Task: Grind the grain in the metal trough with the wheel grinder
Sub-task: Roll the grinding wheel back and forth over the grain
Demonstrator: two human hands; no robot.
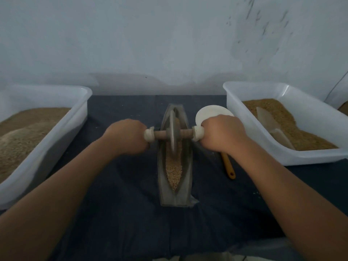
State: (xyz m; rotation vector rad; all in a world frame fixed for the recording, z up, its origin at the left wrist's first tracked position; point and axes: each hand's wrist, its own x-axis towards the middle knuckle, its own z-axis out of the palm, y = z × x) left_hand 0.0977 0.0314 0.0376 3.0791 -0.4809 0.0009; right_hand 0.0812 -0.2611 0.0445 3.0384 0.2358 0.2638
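Grain (174,172) lies along the trough (163,182), centre of the cloth (122,185), the wheel (173,132) standing in it towards the far end. The left hand (128,135) and right hand (220,134) each grip an axle (186,132) end, likely to keep the wheel upright. The left tub (82,102) holds meal (28,129); the right tub (233,98), more grain and a scoop (269,125).

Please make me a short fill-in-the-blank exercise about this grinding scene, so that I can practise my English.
1. Beside the metal trough stand ____ white tubs.
2. The clear scoop lies in the tub on the person's ____ side.
3. The handle lying right of the trough is ____ in colour.
4. The left hand and the right hand grip the axle, with the wheel ____ them.

Missing words: two; right; yellow; between.
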